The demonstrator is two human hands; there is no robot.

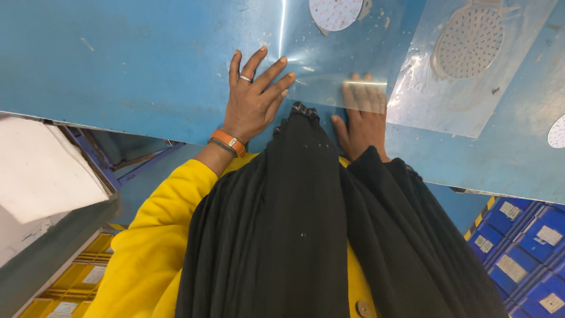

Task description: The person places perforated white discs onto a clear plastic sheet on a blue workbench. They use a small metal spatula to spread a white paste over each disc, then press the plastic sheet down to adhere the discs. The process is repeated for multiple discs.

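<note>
The person leans over a blue worktop (118, 65) with both hands flat on it. The left hand (254, 97) lies palm down, its fingers (272, 69) spread and open, holding nothing; the fingertips reach the near left corner of a clear plastic sheet (329, 70) that lies flat on the worktop in front of the person. The right hand (364, 121) is under that sheet's near edge: I see its fingers (365, 94) blurred and pale through the film, stretched out flat rather than curled. Whether a thumb pinches the edge from above I cannot tell.

The sheet looks very thin and light, more film than board. It throws a bright glare line and a sharp near edge, so I judge it smooth and slippery and likely to cling flat to the painted surface. It would probably flop and crease if lifted by 1 corner alone. The sensible place to take it seems to be along the near edge, 2 hands apart, sliding fingers beneath as the right hand does.

Further right lies a second clear sheet (465, 65) over a round white perforated disc (471, 41), and another such disc (335, 13) sits at the top edge of view. A part of a 3rd white disc (557, 132) shows at the far right. Blue bins (524, 253) stand below on the right, yellow bins (76, 277) below on the left.
</note>
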